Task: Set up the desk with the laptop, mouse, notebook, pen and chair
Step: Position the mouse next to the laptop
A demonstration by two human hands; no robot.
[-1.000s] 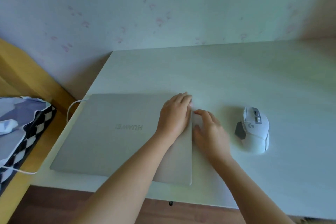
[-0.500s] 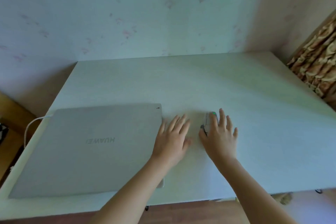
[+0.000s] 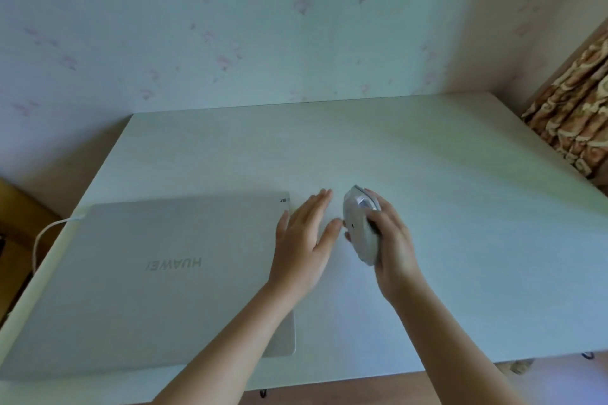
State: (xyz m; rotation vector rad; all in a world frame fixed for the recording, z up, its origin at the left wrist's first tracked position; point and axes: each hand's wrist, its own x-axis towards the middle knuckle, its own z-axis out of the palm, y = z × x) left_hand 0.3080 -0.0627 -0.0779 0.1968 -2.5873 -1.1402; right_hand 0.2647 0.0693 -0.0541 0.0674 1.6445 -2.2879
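A closed silver laptop (image 3: 158,276) lies flat on the left part of the white desk (image 3: 427,174), its logo upside down to me. My right hand (image 3: 393,250) grips a white mouse (image 3: 362,227), tilted on its side and lifted a little off the desk just right of the laptop. My left hand (image 3: 306,237) hovers flat with fingers apart between the laptop's right edge and the mouse, holding nothing. No notebook, pen or chair is in view.
A white cable (image 3: 46,237) runs from the laptop's far left corner off the desk's left edge. The papered wall (image 3: 263,26) stands right behind the desk. A brown patterned curtain (image 3: 575,118) hangs at the right edge.
My right hand went from the laptop's edge onto the mouse, closed around it and tipped it up off the desk. My left hand slid off the laptop. The view shifted right.
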